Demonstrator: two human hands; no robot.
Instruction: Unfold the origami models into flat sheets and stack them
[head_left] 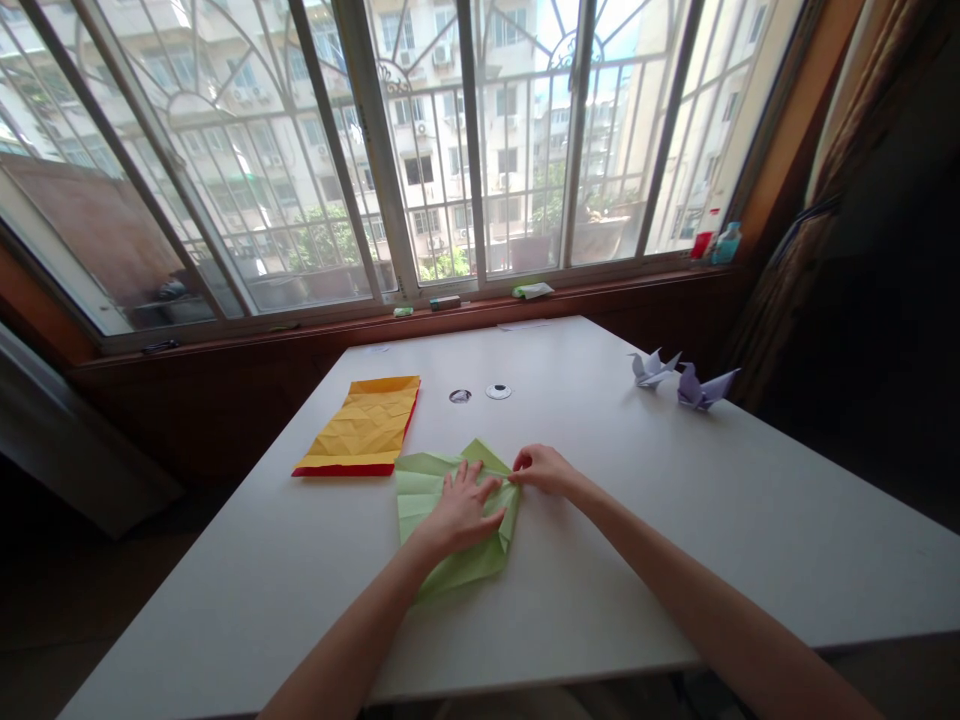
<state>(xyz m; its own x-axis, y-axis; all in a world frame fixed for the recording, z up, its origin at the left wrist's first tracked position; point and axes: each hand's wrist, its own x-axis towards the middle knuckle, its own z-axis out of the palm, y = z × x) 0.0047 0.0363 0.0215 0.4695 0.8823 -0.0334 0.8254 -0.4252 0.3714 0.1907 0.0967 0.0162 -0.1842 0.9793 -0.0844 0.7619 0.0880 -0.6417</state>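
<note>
A light green sheet of paper [424, 490], partly folded, lies on the white table [675, 520] in front of me. My left hand [461, 510] rests flat on it with fingers spread, pressing it down. My right hand [544, 468] pinches the paper's right corner with closed fingertips. A creased yellow sheet with a red edge [364, 425] lies to the left of the green one, untouched.
Two folded lilac paper cranes [679, 378] stand at the table's far right. Two round cable holes [480, 393] sit behind the green paper. The window sill [450, 310] holds small items and bottles [716, 243]. A curtain hangs at the right.
</note>
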